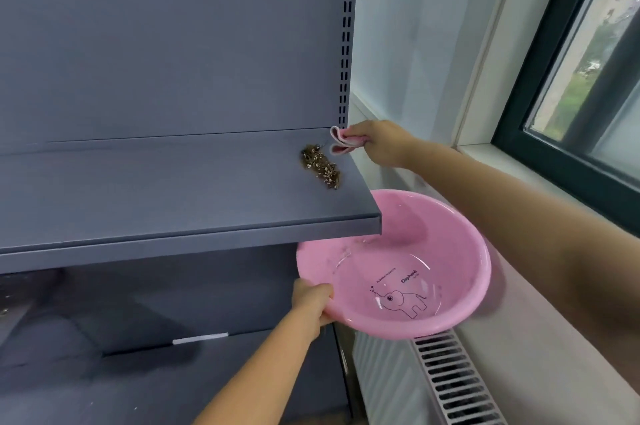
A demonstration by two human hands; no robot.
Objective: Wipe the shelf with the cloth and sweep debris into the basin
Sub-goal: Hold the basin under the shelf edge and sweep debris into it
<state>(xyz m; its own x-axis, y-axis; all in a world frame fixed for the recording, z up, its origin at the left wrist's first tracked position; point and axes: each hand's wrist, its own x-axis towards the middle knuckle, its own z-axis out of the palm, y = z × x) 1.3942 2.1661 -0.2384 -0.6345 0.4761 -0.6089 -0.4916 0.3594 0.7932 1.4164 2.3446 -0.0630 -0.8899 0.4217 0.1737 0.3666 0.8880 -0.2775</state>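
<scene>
Debris point(320, 166): heaped near shelf point(173, 189) end, not yet swept. Basin point(398, 269): gripped at rim by left hand point(311, 300), held below. Cloth point(343, 140): pinched by right hand point(377, 144).

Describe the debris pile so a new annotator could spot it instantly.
Start at the grey metal shelf that juts out on the left half of the view and follow it to its right end. The debris pile lies there, just left of the pink cloth pinched by the right hand and above the pink basin. It is the only brown, speckled clump on the plain grey surface.
</scene>
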